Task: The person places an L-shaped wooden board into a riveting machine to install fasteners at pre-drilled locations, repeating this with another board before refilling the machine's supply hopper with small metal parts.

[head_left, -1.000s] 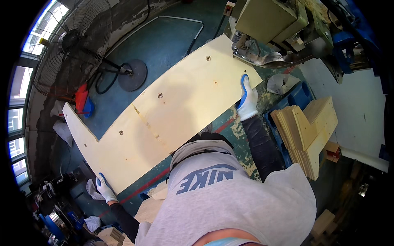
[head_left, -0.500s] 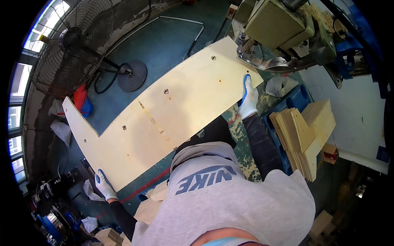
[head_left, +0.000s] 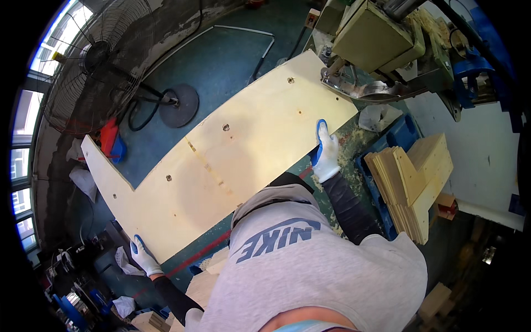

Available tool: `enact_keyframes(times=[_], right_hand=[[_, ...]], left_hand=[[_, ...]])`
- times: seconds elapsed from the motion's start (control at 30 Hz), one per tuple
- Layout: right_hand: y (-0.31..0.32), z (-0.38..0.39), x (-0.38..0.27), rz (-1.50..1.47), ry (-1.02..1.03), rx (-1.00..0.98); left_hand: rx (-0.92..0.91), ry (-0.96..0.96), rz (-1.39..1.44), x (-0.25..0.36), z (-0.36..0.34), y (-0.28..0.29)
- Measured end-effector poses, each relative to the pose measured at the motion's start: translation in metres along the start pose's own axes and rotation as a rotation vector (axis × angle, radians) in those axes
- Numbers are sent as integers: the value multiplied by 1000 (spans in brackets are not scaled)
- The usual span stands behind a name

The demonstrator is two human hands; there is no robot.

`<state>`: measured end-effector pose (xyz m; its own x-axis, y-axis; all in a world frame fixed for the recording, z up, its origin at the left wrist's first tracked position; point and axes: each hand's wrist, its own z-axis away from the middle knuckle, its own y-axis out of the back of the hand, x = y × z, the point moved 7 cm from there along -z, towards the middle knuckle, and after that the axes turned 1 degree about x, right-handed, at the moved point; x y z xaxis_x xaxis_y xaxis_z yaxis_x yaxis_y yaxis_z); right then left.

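A large pale plywood panel stretches across the middle, with a V-shaped notch at its left end. Several holes with metal fittings dot its face, and a brown strip crosses it. My left hand, in a white and blue glove, grips the near-left corner, thumb on top. Along the near-right edge, my gloved right hand holds the panel with its thumb over the edge; the fingers beneath are hidden. The panel's far-right end lies beside the metal arm of a green machine.
A stack of notched plywood pieces rests on a blue pallet to my right. At the far left stands a large floor fan with a round base. Wood shavings litter the floor near the machine. More wood pieces lie beside my left side.
My right hand has slid along the near edge, leftward and toward me. The panel has shifted slightly to the right and nearer. My left hand keeps its hold at the corner.
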<state>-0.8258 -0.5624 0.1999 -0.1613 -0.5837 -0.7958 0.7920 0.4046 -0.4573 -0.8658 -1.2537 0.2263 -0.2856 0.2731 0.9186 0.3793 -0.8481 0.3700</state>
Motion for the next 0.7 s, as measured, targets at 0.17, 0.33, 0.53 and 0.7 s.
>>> enact_keyframes(times=[0.17,0.33,0.53,0.7], right_hand=[[-18,-24,0,43,-5,-115],[-24,-37,6,97,-17,-93],[-23,-56,18,136,-87,-170],[-22,-45,18,156,-67,-142]], left_hand=[[23,63,28,-21,2,7],[29,86,77,-17,16,0],[29,67,25,-7,8,-1],[-5,56,-27,-19,-5,7]])
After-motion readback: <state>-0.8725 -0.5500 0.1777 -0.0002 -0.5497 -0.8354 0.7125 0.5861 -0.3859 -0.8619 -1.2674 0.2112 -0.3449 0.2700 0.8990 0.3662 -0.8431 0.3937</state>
